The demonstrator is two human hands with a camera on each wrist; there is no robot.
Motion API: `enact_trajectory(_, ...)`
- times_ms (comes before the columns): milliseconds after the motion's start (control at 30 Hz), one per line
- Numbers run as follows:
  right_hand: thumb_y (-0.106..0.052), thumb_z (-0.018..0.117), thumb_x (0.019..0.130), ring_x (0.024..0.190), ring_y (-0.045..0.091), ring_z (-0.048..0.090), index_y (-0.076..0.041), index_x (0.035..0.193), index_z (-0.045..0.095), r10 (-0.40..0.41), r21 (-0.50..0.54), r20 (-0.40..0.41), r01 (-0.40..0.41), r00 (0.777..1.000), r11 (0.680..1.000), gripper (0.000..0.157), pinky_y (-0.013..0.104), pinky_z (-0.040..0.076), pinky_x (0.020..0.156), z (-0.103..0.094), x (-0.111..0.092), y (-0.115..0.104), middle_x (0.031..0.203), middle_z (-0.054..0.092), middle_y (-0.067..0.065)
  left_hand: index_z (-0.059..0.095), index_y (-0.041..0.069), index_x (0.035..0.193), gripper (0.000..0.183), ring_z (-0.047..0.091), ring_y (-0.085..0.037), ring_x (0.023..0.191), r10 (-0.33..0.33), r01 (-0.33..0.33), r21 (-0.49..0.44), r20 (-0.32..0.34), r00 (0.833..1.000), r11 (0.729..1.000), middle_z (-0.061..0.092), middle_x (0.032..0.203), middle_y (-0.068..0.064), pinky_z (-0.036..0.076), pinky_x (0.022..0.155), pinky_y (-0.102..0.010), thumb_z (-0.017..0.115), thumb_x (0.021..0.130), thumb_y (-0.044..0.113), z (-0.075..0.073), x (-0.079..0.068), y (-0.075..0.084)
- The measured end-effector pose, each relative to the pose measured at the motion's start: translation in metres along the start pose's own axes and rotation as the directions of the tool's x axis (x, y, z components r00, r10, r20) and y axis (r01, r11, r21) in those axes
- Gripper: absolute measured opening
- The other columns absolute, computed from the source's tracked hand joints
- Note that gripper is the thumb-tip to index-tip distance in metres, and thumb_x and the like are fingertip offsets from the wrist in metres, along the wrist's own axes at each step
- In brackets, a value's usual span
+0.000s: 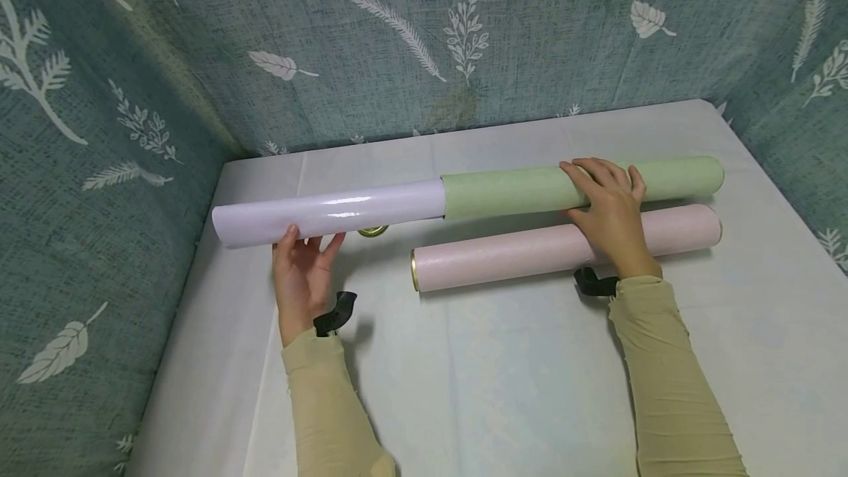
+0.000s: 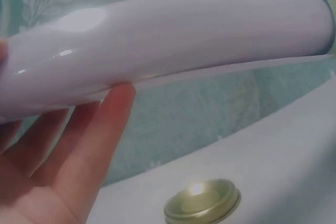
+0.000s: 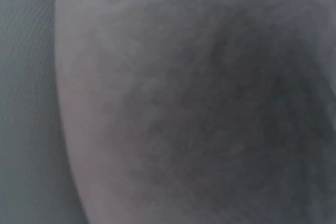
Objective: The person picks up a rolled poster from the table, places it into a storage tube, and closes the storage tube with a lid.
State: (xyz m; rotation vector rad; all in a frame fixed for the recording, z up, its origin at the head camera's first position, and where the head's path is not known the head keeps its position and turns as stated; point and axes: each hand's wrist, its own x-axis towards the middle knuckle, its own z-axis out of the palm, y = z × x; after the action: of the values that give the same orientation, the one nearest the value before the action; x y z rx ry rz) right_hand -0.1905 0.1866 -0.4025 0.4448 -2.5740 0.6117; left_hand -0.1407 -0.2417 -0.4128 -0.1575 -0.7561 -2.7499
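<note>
A glossy lavender paper roll runs into the left end of a pale green tube. My left hand holds the roll near its outer end, thumb in front and fingers beneath; the left wrist view shows a loose paper edge along its underside. Around the green tube's middle, my right hand grips from above. Just in front lies a pink tube with a gold rim at its left end, partly covered by the right hand and wrist. The right wrist view is filled by its blurred surface.
Behind the roll, a round gold lid rests on the white tabletop. Teal leaf-patterned cloth walls the table at the back and sides. A black wrist mount sticks out from the left cuff, another from the right.
</note>
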Motion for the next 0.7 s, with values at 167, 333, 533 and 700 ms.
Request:
enact_trajectory(167,-0.012,0.080,0.065,0.123,0.024,0.031,-0.024,0.129,0.048,0.000,0.001,0.009,-0.001,1.000,1.000,0.073,0.050,0.000,0.102,0.000,0.000,0.000,0.129,0.045,0.001,0.044,0.008,0.115,0.031,0.045,-0.032,0.110,0.003,-0.003,0.018,0.025,1.000,1.000,0.045,0.115,-0.013,0.041,0.081,-0.056,0.054,0.086,0.005,0.004,-0.001,0.002)
enact_trajectory(333,-0.012,0.080,0.064,0.123,0.024,0.031,-0.023,0.128,0.049,-0.002,0.001,0.008,0.002,1.000,1.000,0.073,0.051,0.001,0.102,0.000,0.000,0.000,0.129,0.045,0.001,0.047,0.006,0.111,0.026,0.046,-0.029,0.108,-0.006,0.004,0.049,0.041,0.999,0.999,0.050,0.112,-0.012,0.041,0.085,-0.052,0.055,0.086,0.008,0.007,0.000,0.002)
enact_trajectory(533,-0.011,0.081,0.063,0.122,0.024,0.032,-0.024,0.128,0.049,-0.012,0.004,-0.004,0.012,1.000,1.000,0.073,0.052,0.002,0.101,0.000,0.000,0.000,0.129,0.046,0.001,0.054,0.003,0.103,0.015,0.051,-0.027,0.103,-0.078,0.071,0.096,0.067,0.995,0.993,0.057,0.103,-0.011,0.039,0.090,-0.043,0.049,0.090,0.010,0.014,0.003,-0.006)
enact_trajectory(700,-0.012,0.080,0.064,0.122,0.024,0.033,-0.024,0.128,0.049,-0.013,0.004,-0.001,0.013,1.000,1.000,0.073,0.052,0.002,0.102,0.000,0.000,0.000,0.129,0.046,0.001,0.052,0.004,0.107,0.017,0.049,-0.028,0.106,-0.130,0.113,0.153,0.108,0.986,0.982,0.053,0.110,-0.011,0.035,0.094,-0.046,0.045,0.092,0.008,0.019,0.003,-0.017)
